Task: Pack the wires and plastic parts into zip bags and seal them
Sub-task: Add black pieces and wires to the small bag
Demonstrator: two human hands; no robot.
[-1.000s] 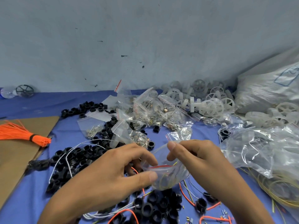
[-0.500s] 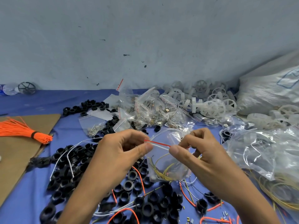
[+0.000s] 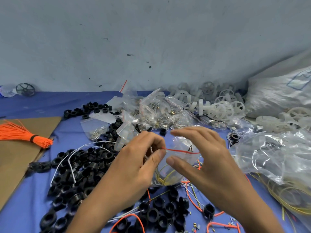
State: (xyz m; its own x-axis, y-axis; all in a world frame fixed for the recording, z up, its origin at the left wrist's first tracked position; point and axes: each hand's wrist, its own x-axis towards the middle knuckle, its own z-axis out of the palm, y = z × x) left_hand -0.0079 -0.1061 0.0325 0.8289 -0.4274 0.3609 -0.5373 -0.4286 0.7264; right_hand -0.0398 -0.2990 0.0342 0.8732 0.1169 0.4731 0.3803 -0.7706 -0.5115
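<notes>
A small clear zip bag with a red seal strip hangs above the blue table, with yellow wires coiled inside it. My left hand pinches the left end of the red strip between thumb and forefinger. My right hand hovers just right of the bag with fingers spread and straight, and holds nothing. Black plastic rings lie in a heap below and to the left. Loose orange and white wires lie on the table under the bag.
A pile of filled zip bags sits behind my hands, white plastic wheels further back right. A large clear bag of wires lies at right. An orange wire bundle rests on brown cardboard at left.
My right hand has let go of the bag's seal strip and opened, moving slightly right. The left hand still pinches the strip's left end.
</notes>
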